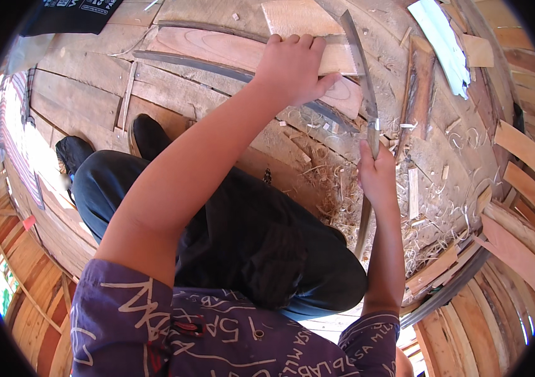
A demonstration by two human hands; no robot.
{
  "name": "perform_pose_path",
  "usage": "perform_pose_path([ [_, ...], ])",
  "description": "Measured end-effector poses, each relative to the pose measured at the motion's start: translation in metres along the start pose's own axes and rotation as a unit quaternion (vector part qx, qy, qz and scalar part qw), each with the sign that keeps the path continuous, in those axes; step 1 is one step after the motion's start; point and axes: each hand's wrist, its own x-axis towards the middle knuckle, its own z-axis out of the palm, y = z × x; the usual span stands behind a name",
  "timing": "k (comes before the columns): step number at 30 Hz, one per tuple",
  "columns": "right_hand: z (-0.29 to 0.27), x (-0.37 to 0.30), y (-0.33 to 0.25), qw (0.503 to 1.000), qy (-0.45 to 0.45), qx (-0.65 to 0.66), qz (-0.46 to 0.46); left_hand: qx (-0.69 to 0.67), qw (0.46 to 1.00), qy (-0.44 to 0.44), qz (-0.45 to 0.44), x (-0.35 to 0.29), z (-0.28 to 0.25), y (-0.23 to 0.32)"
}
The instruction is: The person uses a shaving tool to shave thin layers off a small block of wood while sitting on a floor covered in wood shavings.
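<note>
My left hand (296, 66) is closed over a pale piece of wood (299, 17), its fingers curled and its thumb toward me. Under that piece lies a long pinkish board (208, 47) with dark strips along its sides. A long-handled knife (360, 63) stands with its blade pointing away from me, right beside the pale piece's right end. My right hand (377, 171) grips its handle just below the blade. The rest of the handle runs back past my right forearm toward my knee. Whether the edge touches the wood I cannot tell.
Curled shavings and chips (343, 188) litter the plank floor. A bark-edged wood piece (418, 85) and a pale blue-white sheet (440, 44) lie at the far right. Cut boards (522, 242) lean at the right. A black cloth item (72, 16) is at the far left.
</note>
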Motion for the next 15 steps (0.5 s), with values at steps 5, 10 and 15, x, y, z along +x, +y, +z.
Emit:
perform_pose_path([
  [5,-0.006,-0.015,0.012,0.999,-0.003,0.025,-0.04,-0.019,0.999,0.036,0.023,-0.008,-0.001,-0.001],
  [10,-0.003,-0.001,0.006,1.0,-0.01,0.016,-0.019,-0.015,1.0,0.014,0.009,-0.002,-0.001,0.0],
  [15,-0.004,0.01,-0.008,1.0,-0.009,-0.001,0.003,-0.013,1.0,0.003,0.004,0.0,-0.001,0.001],
])
